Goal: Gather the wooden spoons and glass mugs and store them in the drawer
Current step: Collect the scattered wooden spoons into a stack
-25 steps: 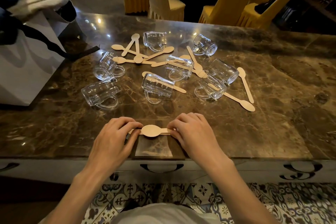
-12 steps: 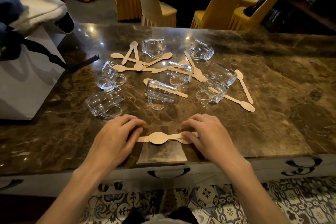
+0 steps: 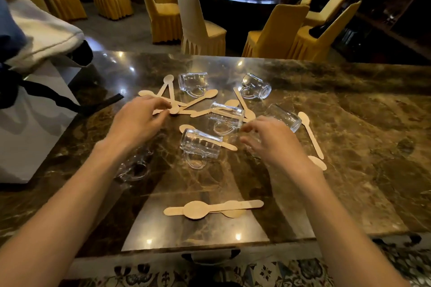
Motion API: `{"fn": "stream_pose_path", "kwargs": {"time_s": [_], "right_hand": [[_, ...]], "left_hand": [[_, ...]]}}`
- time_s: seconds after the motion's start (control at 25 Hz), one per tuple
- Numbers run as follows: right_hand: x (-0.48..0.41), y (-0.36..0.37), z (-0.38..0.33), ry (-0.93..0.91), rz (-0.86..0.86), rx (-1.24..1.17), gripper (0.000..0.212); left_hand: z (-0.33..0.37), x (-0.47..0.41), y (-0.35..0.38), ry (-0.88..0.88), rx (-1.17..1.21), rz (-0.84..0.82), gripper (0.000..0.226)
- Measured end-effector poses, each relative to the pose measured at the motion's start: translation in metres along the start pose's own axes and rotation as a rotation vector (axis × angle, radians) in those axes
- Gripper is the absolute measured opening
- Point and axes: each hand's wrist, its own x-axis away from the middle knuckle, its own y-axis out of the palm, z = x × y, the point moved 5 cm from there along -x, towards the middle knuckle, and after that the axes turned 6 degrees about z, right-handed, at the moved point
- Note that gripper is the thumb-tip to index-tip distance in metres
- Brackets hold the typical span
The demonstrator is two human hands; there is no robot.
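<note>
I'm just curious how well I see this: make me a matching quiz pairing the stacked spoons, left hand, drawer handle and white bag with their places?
1 stacked spoons
2 left hand
3 drawer handle
4 white bag

A under the table's front edge
B at the crossed spoons
C table's left end
D on the table, nearest the person

Pairs: 1-D, 2-B, 3-A, 4-C
</note>
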Motion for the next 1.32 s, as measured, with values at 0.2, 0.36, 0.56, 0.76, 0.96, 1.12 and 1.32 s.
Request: {"fn": "stream_pose_path", "kwargs": {"time_s": [0.2,0.36,0.56,0.76,0.96,1.12,1.32], "right_hand": [[-0.084,0.019,-0.026,-0.132,-0.060,-0.021,0.023],[-0.132,0.046,-0.043,-0.185,-0.168,-0.004,0.023],[-0.169,0.078,-0.049,-0.219,-0.254,0.042,0.028],[-0.190,0.105,-0.070,-0.166,-0.257,-0.038,0.026],[-0.197,0.132,-0.097,-0.080,-0.239,-0.008,0.035],[-0.198,0.134,-0.098,-0.052,-0.210,0.029,0.035],[-0.196,0.134,-0.093,0.012,-0.223,-0.009,0.029]], "left_hand": [[-0.015,-0.048,0.030,-0.096,-0.160,-0.117,0.024],[-0.025,-0.078,0.052,-0.209,-0.243,-0.190,0.027],[-0.039,-0.106,0.061,-0.318,-0.253,-0.118,0.025],[-0.062,-0.123,0.060,-0.365,-0.360,-0.126,0.023],[-0.075,-0.139,0.070,-0.369,-0.385,-0.174,0.032],[-0.081,-0.143,0.079,-0.375,-0.393,-0.190,0.034],[-0.082,-0.144,0.082,-0.354,-0.362,-0.153,0.022]]}}
